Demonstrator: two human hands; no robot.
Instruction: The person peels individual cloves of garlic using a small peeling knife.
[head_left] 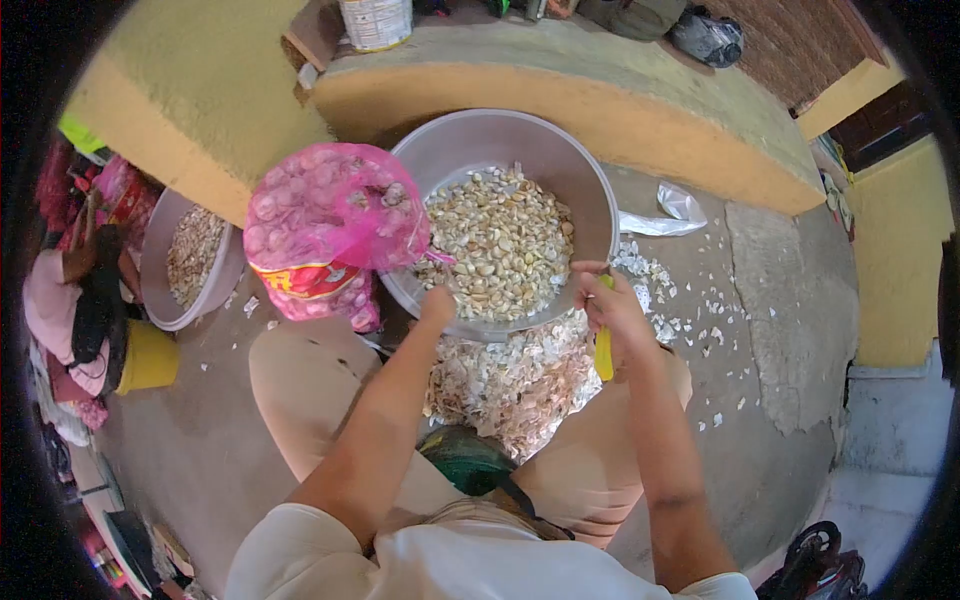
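Observation:
A large grey basin holds many loose garlic cloves. My left hand is over the basin's near rim, at its left part; its fingers are closed, and what they hold, if anything, is too small to name. My right hand, at the right side of the rim, is wrapped round a yellow-handled tool. Against the basin's left side rests a pink mesh bag of garlic bulbs. A heap of peeled skins lies between my legs, below the basin.
At the left, a person sits by another basin of garlic and a yellow bucket. A raised ledge runs behind the big basin. A plastic bag and scattered skins lie on the floor at the right.

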